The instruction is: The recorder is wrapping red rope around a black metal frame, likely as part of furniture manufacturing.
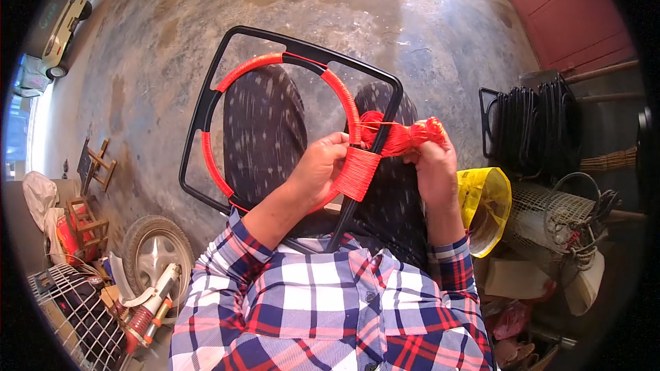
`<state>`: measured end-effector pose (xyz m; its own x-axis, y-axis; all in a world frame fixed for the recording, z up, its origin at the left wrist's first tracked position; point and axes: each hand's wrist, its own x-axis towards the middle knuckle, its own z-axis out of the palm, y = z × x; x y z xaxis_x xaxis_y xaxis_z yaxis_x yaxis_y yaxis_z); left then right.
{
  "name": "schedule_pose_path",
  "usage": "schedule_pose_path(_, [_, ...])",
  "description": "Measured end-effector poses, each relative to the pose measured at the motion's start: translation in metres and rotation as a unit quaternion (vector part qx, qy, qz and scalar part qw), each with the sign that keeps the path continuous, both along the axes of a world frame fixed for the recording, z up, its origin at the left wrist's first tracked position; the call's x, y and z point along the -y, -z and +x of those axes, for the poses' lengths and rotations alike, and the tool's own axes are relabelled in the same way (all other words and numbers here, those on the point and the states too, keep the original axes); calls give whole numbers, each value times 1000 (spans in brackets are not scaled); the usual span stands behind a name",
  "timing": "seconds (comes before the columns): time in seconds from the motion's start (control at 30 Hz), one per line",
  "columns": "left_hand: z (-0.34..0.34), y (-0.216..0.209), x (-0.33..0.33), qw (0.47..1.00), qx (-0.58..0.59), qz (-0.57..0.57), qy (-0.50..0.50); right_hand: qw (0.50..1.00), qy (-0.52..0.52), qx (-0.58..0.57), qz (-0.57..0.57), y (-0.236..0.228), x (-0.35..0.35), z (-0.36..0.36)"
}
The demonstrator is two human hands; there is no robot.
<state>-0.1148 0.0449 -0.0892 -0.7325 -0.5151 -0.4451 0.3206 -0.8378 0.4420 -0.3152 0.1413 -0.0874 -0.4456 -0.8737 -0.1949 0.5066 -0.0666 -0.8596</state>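
Observation:
A black frame [204,111], squarish outside with a round ring inside, rests tilted over my lap. Red cord [343,99] is wound tightly round much of the ring, with bare black gaps between wrapped stretches. A broad band of the cord [359,172] also binds the ring to the frame's right side. My left hand [324,166] is closed on the ring just beside that band, its fingertips partly hidden. On the right, outside the frame, my right hand [434,165] grips a bundle of red cord [395,139], from which strands run to the ring.
Several similar black frames [533,120] stand stacked at the right, above a yellow bag [483,207] and a mesh roll [543,209]. At the left are a wheel [157,251], a small wooden stool [86,225] and a wire basket [69,306]. Concrete floor [330,0] stretches ahead.

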Motion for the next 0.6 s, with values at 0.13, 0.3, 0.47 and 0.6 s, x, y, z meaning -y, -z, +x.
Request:
schedule_pose_path(0.13, [-1,-3,-1,1000,8,-18,-21,980,-29,-197,14,-10,2,10])
schedule_pose_path(0.3, [4,-8,1,999,-30,31,-4,993,46,-8,-111,-21,0,3])
schedule_pose_path(0.47, [-3,-3,1,999,-17,8,-30,992,-55,102,-42,7,-5,-13])
schedule_pose_path(0.6, [0,-6,0,997,-48,-28,-45,962,-128,-237,-44,-22,-6,-6])
